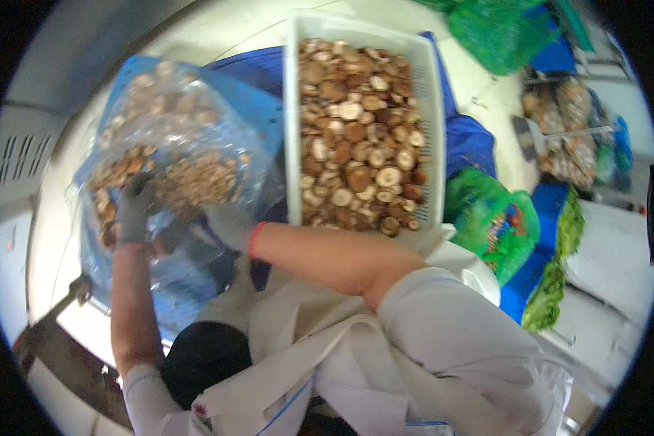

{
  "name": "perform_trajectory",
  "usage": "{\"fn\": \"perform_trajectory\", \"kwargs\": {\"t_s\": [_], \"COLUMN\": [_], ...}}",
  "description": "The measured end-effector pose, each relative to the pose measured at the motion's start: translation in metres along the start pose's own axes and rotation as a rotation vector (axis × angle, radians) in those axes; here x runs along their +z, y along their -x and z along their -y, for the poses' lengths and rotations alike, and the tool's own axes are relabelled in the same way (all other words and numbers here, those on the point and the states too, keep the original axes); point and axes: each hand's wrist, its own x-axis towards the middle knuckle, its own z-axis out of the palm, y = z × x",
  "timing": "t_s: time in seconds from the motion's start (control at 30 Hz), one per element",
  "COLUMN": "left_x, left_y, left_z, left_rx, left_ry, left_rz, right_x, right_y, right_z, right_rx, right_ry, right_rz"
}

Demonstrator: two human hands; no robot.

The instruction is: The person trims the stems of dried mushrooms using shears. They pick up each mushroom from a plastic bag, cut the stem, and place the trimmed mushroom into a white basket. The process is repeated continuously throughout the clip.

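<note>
My left hand [135,215], in a grey glove with a red cuff, reaches into a clear plastic bag [226,128] lining a blue crate [245,98]. Its fingers are among brown mushrooms [121,170]; blur hides whether they grip one. To its right, my right hand [230,224], gloved alike, is low over the bag beside a heap of small mushroom pieces, probably cut stems [201,177]. A dark, purplish shape [210,235] lies at its fingers, too blurred to name. Right of the bag stands a white plastic crate [436,136] full of mushrooms, apparently shiitake [359,141].
Blue cloth or sheeting [468,139] shows around the white crate. On the right are an opened green bag [515,240] with scraps inside and leafy greens [545,297] on a blue edge. Another green bag [485,32] lies at the far right, near clear-bagged goods [572,131].
</note>
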Motion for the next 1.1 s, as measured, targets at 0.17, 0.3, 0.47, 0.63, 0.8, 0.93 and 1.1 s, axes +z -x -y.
{"fn": "perform_trajectory", "kwargs": {"t_s": [0.17, 0.3, 0.47, 0.63, 0.8, 0.93, 1.1], "left_x": [-0.004, -0.01, -0.01, -0.012, 0.009, 0.025, -0.024], "left_y": [0.02, 0.032, 0.043, 0.04, 0.046, 0.056, 0.038], "left_z": [-0.018, -0.051, -0.065, -0.051, -0.111, -0.148, -0.054], "left_rx": [-0.13, -0.157, -0.081, -0.206, -0.068, 0.413, -0.037], "left_ry": [0.121, 0.06, 0.051, 0.106, 0.433, 0.263, -0.346], "left_rz": [0.022, 0.053, 0.059, 0.092, 0.187, 0.175, -0.079], "right_x": [-0.006, -0.008, -0.011, 0.0, 0.021, 0.027, 0.009], "right_y": [0.006, 0.004, -0.001, 0.001, 0.007, 0.002, 0.006], "right_z": [0.004, 0.012, 0.016, -0.005, -0.029, -0.029, -0.02], "right_rx": [-0.121, -0.127, -0.114, -0.099, 0.023, 0.093, 0.062], "right_ry": [-0.125, 0.181, 0.272, 0.202, -0.308, -0.931, -0.335], "right_rz": [-0.031, -0.062, -0.074, -0.047, 0.041, 0.051, 0.101]}}
